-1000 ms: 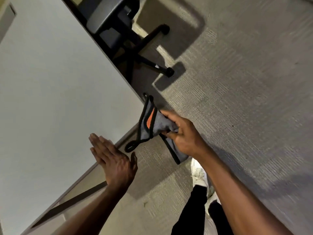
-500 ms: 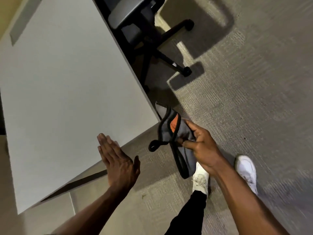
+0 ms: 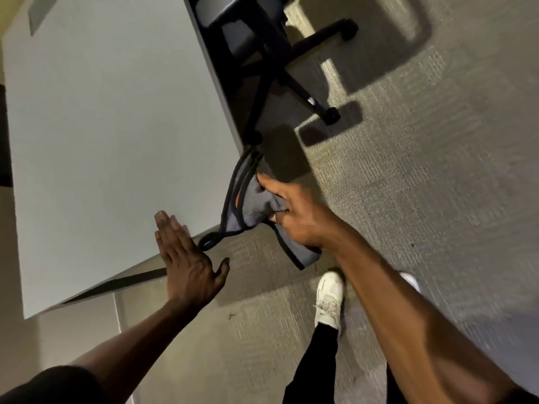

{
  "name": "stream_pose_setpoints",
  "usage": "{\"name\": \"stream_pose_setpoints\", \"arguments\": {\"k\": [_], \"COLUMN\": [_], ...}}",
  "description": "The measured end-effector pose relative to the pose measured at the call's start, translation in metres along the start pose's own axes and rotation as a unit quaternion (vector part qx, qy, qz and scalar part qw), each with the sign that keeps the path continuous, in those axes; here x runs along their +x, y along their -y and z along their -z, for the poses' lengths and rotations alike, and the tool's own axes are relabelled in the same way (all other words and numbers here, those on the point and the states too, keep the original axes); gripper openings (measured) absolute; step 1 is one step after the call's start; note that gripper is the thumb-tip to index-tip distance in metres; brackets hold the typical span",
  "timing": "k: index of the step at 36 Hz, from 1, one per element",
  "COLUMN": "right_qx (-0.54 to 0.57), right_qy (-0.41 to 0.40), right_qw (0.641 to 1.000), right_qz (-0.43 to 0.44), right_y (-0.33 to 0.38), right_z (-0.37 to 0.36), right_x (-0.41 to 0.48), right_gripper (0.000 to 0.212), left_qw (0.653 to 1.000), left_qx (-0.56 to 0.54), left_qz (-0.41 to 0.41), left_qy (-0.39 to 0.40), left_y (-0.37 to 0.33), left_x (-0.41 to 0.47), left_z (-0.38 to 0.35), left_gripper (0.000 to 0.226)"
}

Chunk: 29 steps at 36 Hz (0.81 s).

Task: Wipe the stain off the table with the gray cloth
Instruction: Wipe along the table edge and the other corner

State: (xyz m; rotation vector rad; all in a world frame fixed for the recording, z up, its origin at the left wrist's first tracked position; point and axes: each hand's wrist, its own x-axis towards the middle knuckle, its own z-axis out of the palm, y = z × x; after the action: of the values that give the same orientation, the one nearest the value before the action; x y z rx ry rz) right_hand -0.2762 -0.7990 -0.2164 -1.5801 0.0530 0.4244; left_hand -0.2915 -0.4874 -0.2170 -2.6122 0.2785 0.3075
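In the head view, the right hand [image 3: 303, 220] grips the gray cloth [image 3: 250, 205] in the air, just beside the near corner of the white table [image 3: 110, 135] and above the carpet [image 3: 423, 185]. The cloth has a dark border and a small orange mark, and one end hangs down below the hand. The left hand [image 3: 186, 263] is flat, with fingers straight and together, holding nothing, its fingertips over the table edge. A black office chair [image 3: 262, 48] stands partly under the table. A white shoe [image 3: 329, 301] is on the carpet.
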Motion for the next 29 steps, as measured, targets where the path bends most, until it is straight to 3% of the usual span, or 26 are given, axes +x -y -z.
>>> {"name": "stream_pose_setpoints", "arguments": {"k": [2,6,11,16,24,29], "right_qx": [-0.006,0.012,0.062,0.111,0.004,-0.008], "right_qy": [-0.001,-0.032,-0.027,-0.022,-0.038,-0.061], "right_qw": [1.000,0.999,0.998,0.993,0.999,0.998], "right_qz": [0.005,0.024,-0.009,-0.035,0.037,0.032], "right_y": [0.000,-0.004,0.010,0.030,0.020,0.026], "right_z": [-0.007,-0.022,-0.004,0.016,-0.018,-0.024], "right_x": [-0.021,-0.041,-0.011,0.029,-0.026,-0.025], "right_gripper": [0.091,0.092,0.086,0.077,0.080,0.078], "left_qw": [1.000,1.000,0.990,0.987,0.989,0.989], "left_qx": [0.014,-0.017,-0.090,-0.097,-0.100,-0.105], "left_qz": [0.002,-0.016,-0.028,-0.035,-0.042,-0.050], "left_qy": [0.020,-0.013,-0.100,-0.123,-0.098,-0.089], "left_y": [0.000,0.001,-0.002,-0.001,0.002,0.004], "left_x": [-0.001,-0.002,-0.003,-0.003,-0.003,-0.002], "left_z": [0.001,0.003,0.006,0.003,-0.002,-0.002], "left_gripper": [0.125,0.121,0.138,0.141,0.141,0.138]}}
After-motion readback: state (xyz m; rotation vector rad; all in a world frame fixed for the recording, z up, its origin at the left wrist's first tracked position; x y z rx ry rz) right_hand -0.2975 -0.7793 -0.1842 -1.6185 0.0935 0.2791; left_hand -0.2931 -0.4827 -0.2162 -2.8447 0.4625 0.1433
